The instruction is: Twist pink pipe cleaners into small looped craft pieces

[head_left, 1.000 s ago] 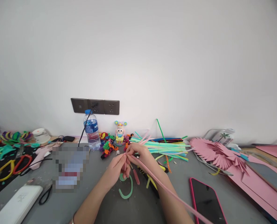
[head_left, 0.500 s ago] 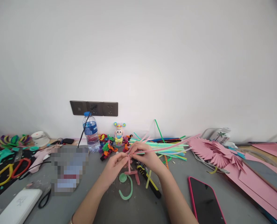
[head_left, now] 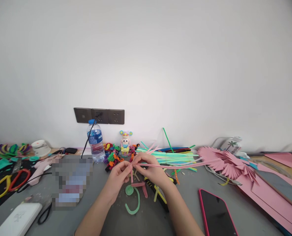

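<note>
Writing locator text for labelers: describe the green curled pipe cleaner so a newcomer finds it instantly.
On the grey desk, find where the left hand and right hand meet at a pink pipe cleaner. Just nearer the wearer lies the green curled pipe cleaner. Its tight disc and open hook-shaped tail set it apart from the straight yellow strip and angular pink piece nearby.

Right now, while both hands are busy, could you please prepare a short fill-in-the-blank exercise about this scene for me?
1. The left hand and the right hand pinch strips coloured ____.
2. The bottle wears a ____ cap.
3. The phone with the pink edge lies on the picture's ____ side.
4. Below the hands, the curved strip is coloured ____.

Missing words: pink; blue; right; green.
</note>
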A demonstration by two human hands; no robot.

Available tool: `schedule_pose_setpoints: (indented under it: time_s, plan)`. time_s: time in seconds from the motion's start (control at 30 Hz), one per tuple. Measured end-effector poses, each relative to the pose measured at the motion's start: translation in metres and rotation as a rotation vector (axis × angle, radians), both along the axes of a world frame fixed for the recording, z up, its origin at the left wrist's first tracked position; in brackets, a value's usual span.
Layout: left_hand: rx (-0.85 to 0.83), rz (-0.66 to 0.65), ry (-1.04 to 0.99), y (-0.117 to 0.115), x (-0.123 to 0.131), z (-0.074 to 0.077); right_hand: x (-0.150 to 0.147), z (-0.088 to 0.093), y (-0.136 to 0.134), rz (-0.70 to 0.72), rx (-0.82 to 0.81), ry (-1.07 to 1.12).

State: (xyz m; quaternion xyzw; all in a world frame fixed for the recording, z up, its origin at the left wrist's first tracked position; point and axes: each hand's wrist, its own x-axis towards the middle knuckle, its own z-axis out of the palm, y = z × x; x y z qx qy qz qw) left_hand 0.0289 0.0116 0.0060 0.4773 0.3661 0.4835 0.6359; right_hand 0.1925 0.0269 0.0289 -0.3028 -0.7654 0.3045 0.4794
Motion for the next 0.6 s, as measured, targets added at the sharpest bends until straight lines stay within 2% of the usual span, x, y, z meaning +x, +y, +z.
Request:
schedule_pose_setpoints:
  time_s: [0.17, 0.33, 0.43, 0.6]
  plan:
    - [-0.043, 0.077, -0.147, 0.0, 0.0, 0.001, -0.01, -0.003, 0.001, 0.002, 0.046, 0.051]
    - [-0.058, 0.218, -0.258, 0.002, -0.001, -0.004, -0.019, -0.006, 0.0, -0.027, 0.067, -0.002]
    - [-0.111, 0.256, -0.332, 0.004, 0.0, -0.006, -0.023, -0.01, -0.002, -0.057, 0.073, -0.032]
    - [-0.113, 0.319, -0.371, 0.005, 0.001, -0.005, -0.025, -0.019, -0.003, -0.031, -0.087, 0.019]
